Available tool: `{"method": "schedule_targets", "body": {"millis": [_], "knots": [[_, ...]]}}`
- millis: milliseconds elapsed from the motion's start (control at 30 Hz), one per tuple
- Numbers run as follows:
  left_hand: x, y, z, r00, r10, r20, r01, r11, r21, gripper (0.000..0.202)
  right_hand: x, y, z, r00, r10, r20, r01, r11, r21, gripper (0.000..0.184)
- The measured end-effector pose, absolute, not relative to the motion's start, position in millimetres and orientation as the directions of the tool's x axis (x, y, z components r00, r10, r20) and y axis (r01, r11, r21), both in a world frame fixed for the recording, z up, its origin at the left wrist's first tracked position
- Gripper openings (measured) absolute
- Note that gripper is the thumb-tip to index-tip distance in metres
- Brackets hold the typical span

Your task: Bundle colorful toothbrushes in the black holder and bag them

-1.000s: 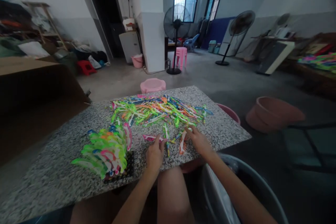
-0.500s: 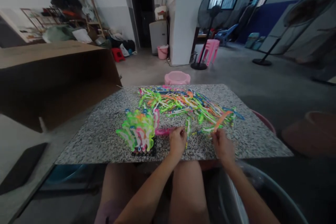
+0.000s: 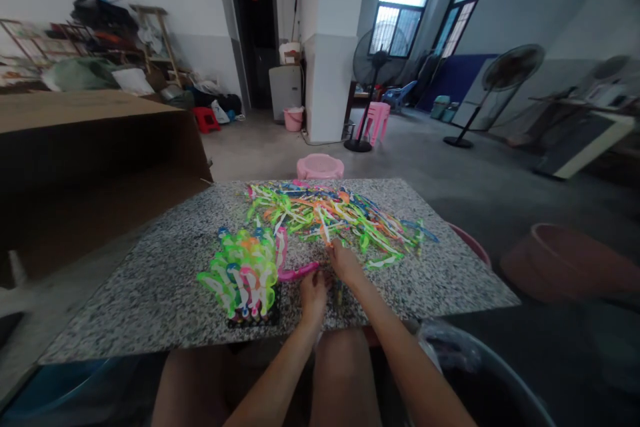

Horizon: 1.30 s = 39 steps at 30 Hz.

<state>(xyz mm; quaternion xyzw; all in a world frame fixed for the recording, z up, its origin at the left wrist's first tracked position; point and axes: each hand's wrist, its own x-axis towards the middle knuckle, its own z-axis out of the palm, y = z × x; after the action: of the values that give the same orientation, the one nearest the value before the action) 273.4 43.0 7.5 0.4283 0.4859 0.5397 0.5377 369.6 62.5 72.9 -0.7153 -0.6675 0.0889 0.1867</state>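
Observation:
My left hand (image 3: 313, 293) rests low over the speckled tabletop with its fingers pinched together. What is between those fingertips is too small to tell. A pink strip (image 3: 299, 272) lies right by its thumb and runs left toward a bunch of green, white and pink strips (image 3: 245, 267), which stands upright in a black base (image 3: 250, 321). Just above and to the right, my right hand (image 3: 345, 263) is closed on the lower end of an orange-and-white strip (image 3: 323, 223). That strip points up and away over a loose pile of coloured strips (image 3: 373, 221).
A large cardboard box (image 3: 100, 107) stands open left of the granite-patterned table (image 3: 150, 280). A pink stool (image 3: 321, 165) is behind the table. At the lower right is a tub with clear plastic (image 3: 450, 340); a standing fan (image 3: 375, 80) is farther back.
My right hand has moved left with the orange-and-white strip, from the right part of the pile to beside my left hand. My left hand stays near the pink strip. The view has turned right and up.

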Motion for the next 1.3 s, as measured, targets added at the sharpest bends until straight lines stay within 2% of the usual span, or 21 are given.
{"method": "schedule_targets", "body": {"millis": [67, 133, 233, 333, 400, 467, 533, 600, 667, 733, 800, 900, 967, 1033, 1100, 1200, 1300], "knots": [[276, 50, 5, -0.06, 0.995, -0.077, -0.263, 0.059, 0.963, 0.04, 363, 67, 69, 0.086, 0.993, 0.086, 0.928, -0.049, -0.37, 0.029], [277, 56, 5, -0.047, 0.995, -0.084, -0.321, 0.065, 0.945, 0.045, 365, 63, 62, 0.099, 0.991, 0.089, 0.912, -0.055, -0.407, 0.027], [280, 58, 8, -0.029, 0.997, -0.078, -0.345, 0.063, 0.936, 0.043, 380, 46, 58, 0.133, 0.979, 0.154, 0.806, -0.017, -0.592, 0.025], [277, 42, 23, -0.03, 0.999, -0.039, -0.338, 0.027, 0.941, 0.035, 396, 25, 63, 0.173, 0.95, 0.26, 0.584, 0.114, -0.804, 0.028], [266, 20, 40, 0.031, 0.996, 0.081, -0.265, -0.069, 0.962, 0.028, 400, 11, 67, 0.222, 0.932, 0.285, 0.422, 0.172, -0.89, 0.031], [242, -10, 61, 0.182, 0.952, 0.245, -0.128, -0.224, 0.966, 0.022, 391, -1, 66, 0.24, 0.94, 0.242, 0.245, 0.182, -0.952, 0.032], [206, -40, 80, 0.297, 0.903, 0.311, -0.006, -0.324, 0.946, 0.018, 370, -8, 61, 0.183, 0.971, 0.152, 0.061, 0.143, -0.988, 0.034], [160, -62, 92, 0.21, 0.932, 0.295, 0.098, -0.32, 0.942, 0.016, 340, -10, 51, 0.104, 0.992, 0.069, -0.074, 0.077, -0.994, 0.036], [111, -71, 97, -0.033, 0.96, 0.279, 0.169, -0.27, 0.948, 0.017, 311, -6, 42, 0.073, 0.997, 0.015, -0.137, 0.025, -0.99, 0.039], [67, -66, 92, -0.282, 0.924, 0.258, 0.176, -0.215, 0.961, 0.023, 288, 2, 33, 0.088, 0.996, 0.01, -0.155, 0.023, -0.988, 0.04], [32, -51, 81, -0.388, 0.892, 0.233, 0.157, -0.185, 0.97, 0.031, 273, 9, 27, 0.104, 0.994, 0.036, -0.146, 0.051, -0.988, 0.038], [6, -25, 53, -0.371, 0.906, 0.202, 0.122, -0.169, 0.978, 0.038, 264, 17, 19, 0.1, 0.992, 0.071, -0.085, 0.08, -0.993, 0.032], [4, -11, 34, -0.351, 0.914, 0.203, 0.114, -0.173, 0.978, 0.036, 262, 18, 15, 0.111, 0.987, 0.117, 0.038, 0.113, -0.993, 0.028], [8, 0, 18, -0.329, 0.915, 0.233, 0.137, -0.197, 0.971, 0.031, 260, 18, 14, 0.141, 0.971, 0.193, 0.234, 0.157, -0.96, 0.024], [14, 8, 8, -0.31, 0.913, 0.266, 0.17, -0.222, 0.96, 0.026, 258, 18, 17, 0.155, 0.957, 0.247, 0.452, 0.154, -0.878, 0.024], [20, 14, 2, -0.294, 0.907, 0.3, 0.175, -0.257, 0.95, 0.019, 255, 18, 27, 0.162, 0.959, 0.234, 0.726, 0.044, -0.686, 0.031], [24, 18, 1, -0.275, 0.913, 0.3, 0.131, -0.274, 0.953, 0.015, 255, 22, 39, 0.186, 0.962, 0.2, 0.861, -0.061, -0.505, 0.042]]}}
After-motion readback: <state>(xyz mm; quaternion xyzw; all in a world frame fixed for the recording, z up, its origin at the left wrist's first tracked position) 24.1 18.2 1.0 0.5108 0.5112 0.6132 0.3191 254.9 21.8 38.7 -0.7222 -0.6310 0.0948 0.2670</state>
